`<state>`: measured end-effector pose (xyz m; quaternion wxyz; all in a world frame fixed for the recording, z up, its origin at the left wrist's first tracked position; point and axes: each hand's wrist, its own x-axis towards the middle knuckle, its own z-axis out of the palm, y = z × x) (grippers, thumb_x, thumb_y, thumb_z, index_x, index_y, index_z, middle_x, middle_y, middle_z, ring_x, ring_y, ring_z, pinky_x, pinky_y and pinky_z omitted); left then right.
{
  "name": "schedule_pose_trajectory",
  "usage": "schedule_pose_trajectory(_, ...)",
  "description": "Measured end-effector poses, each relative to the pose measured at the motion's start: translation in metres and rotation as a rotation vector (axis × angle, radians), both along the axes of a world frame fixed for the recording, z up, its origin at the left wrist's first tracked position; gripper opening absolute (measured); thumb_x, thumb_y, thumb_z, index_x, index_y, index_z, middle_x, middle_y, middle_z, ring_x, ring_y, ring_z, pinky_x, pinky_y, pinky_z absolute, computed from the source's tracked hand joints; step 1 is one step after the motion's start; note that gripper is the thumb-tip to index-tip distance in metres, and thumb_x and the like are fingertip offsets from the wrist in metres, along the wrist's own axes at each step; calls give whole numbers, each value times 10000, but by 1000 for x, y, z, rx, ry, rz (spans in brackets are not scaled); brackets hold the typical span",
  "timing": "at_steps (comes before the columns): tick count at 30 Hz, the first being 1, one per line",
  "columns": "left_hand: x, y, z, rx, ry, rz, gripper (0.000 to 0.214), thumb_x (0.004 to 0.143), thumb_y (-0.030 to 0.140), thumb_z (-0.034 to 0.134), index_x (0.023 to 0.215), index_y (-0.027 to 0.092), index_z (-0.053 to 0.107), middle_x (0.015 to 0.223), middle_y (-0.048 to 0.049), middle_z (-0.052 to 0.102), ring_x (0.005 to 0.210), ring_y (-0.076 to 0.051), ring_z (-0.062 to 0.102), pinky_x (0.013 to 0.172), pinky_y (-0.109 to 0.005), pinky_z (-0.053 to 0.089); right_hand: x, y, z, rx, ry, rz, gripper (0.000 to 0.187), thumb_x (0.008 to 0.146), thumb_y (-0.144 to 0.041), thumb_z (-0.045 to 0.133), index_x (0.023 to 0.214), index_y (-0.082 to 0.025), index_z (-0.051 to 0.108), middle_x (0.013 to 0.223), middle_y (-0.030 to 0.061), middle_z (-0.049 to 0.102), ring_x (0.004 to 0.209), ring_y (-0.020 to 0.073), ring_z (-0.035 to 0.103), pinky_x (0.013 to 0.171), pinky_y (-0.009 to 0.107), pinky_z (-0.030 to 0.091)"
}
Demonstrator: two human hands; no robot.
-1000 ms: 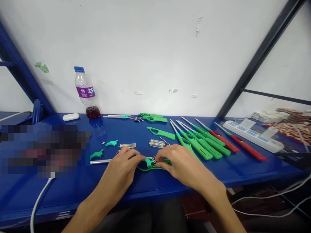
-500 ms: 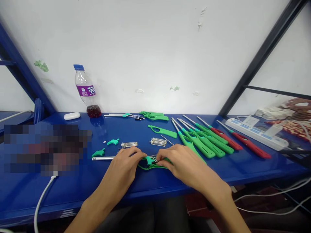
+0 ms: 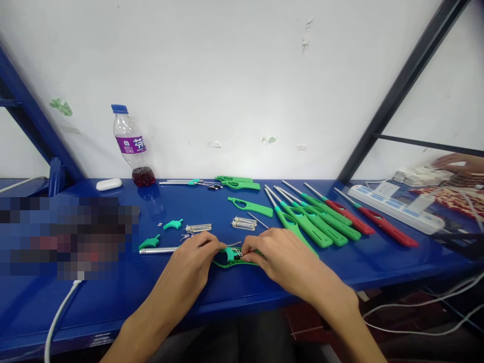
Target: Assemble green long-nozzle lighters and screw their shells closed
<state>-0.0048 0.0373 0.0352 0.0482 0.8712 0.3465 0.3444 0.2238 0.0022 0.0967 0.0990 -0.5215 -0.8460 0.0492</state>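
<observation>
An opened green long-nosed lighter (image 3: 223,263) lies near the desk's front edge, its metal tube (image 3: 157,250) pointing left. My left hand (image 3: 194,257) is closed around the neck, fingertips against the teal trigger (image 3: 230,254). My right hand (image 3: 272,252) pinches inside the handle, where white wires (image 3: 237,251) and a small black part run under its fingertips. Those fingers hide most of the handle's inside. Just behind are two sets of clear fuel tanks (image 3: 198,228) with metal fittings, loose teal triggers (image 3: 173,224) and a thin rod (image 3: 258,220).
Several finished-looking green lighters (image 3: 310,227) and red lighters (image 3: 381,222) lie at right, beside a white power strip (image 3: 393,209). Green half shells (image 3: 251,207) lie behind. A drink bottle (image 3: 132,151) and white case (image 3: 109,184) stand at back left. Another person's hand (image 3: 457,162) shows far right.
The view has shifted slightly. Both hands stay at the opened lighter, with only a small movement of the right fingers over the wires.
</observation>
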Motion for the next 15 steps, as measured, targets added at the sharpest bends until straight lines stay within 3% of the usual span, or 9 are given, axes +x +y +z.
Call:
schedule_pose_trajectory(6,1,-1,0,-4,-16,-17,359,1035,88,426,1052,213,762,986,-46,712,869,-206,697,764,-315,542,0,1,-2,2,0,6,164,1047,-266,639,968,-262,783,841,12,803,774,229,743,615,295,345)
schedule_pose_trajectory(15,5,-12,6,-67,-8,4,244,1059,293,544,1083,217,775,1019,-57,697,885,-235,697,782,-368,560,-3,-2,4,31,-21,42,250,1051,-182,591,868,-227,755,783,31,761,815,223,696,680,289,355)
